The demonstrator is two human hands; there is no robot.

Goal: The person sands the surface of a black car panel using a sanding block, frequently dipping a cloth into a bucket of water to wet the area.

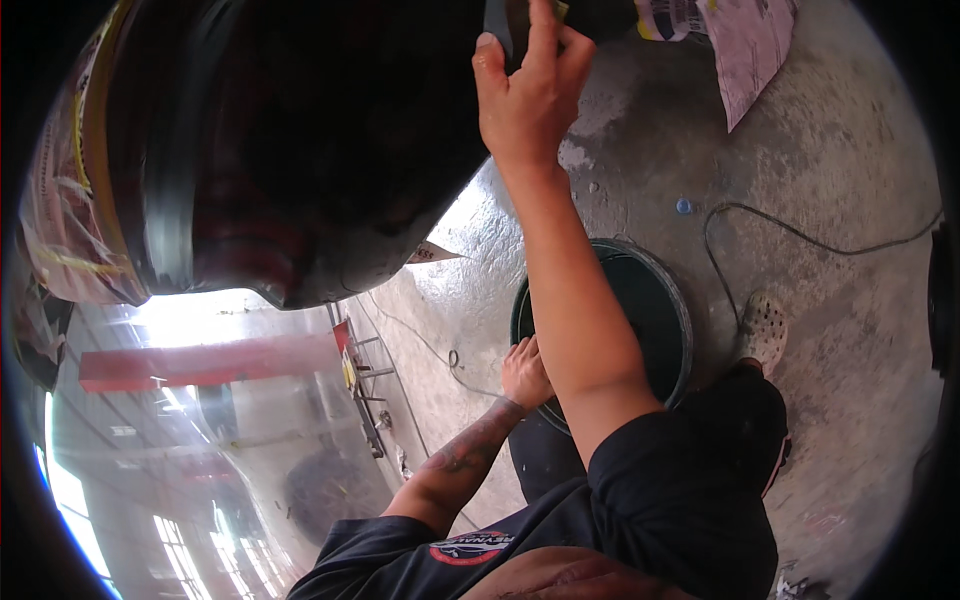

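My right hand [535, 100] is stretched up beside the glossy dark curved body panel [330, 130], its thumb and fingers closed around a thin grey flat piece [497, 28]. A bit of yellow-green shows by the fingertips; the rest is cut off at the top edge. Lower down, my left hand [527, 372] grips the left rim of a round dark bucket [683, 320]. My right forearm crosses over the bucket and hides part of it and some of the left fingers. Inside, the bucket looks dark green; its contents are hard to make out.
Masking paper and plastic film [85, 240] cover the panel's left side. More printed paper [745, 60] hangs at upper right. A dark hose [820, 243] curls over the concrete floor, near a blue cap [685, 206] and a perforated clog [767, 325]. A metal stand [370, 375] is at left.
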